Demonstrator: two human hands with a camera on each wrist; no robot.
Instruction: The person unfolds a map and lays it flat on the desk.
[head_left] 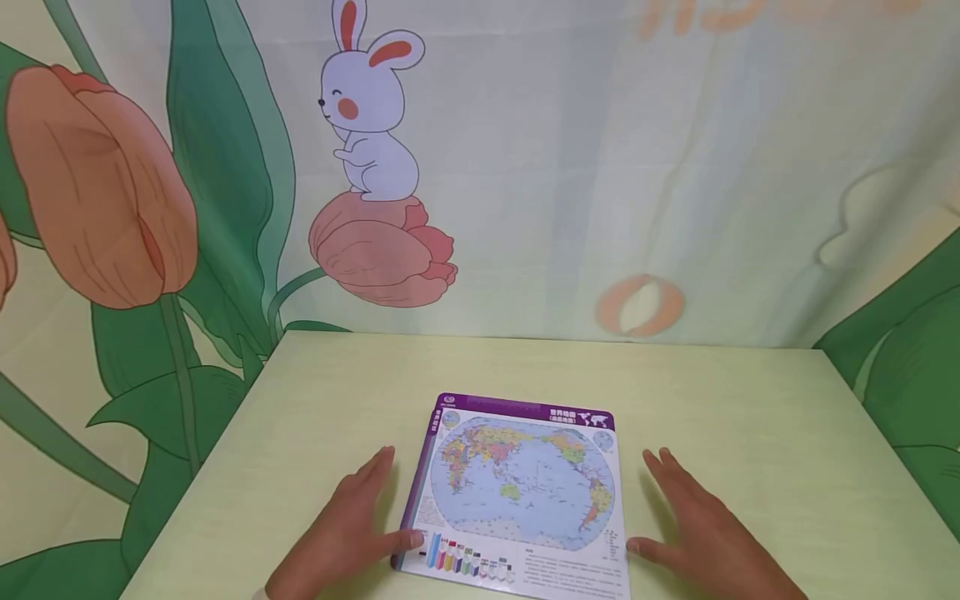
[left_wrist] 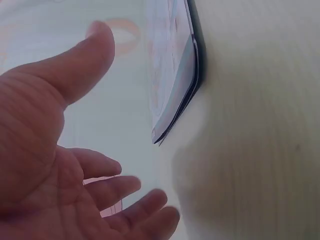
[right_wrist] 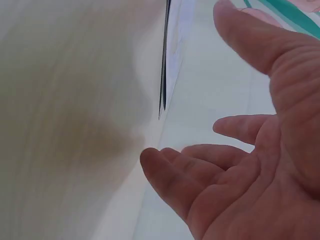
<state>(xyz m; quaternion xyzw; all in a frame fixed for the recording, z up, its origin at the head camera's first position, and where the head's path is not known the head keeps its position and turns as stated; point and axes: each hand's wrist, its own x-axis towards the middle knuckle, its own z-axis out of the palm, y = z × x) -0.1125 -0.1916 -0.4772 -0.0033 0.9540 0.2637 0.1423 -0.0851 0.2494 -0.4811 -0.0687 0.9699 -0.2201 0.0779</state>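
A world map board (head_left: 525,483) with a purple border lies flat on the table, printed with a coloured map, a bar chart and small text. In the left wrist view the edge of the map board (left_wrist: 175,95) shows as thin layers slightly parted at the corner. My left hand (head_left: 348,525) is beside its left edge, fingers spread and thumb over the lower left corner in the head view. To the right of the board is my right hand (head_left: 701,533), fingers extended and thumb pointing at the edge. Both palms face inward and hold nothing.
The pale yellow table (head_left: 750,400) extends around the board on all sides. Behind it hangs a printed curtain (head_left: 525,167) with a white rabbit, tulips and green leaves, reaching down to the table's back edge.
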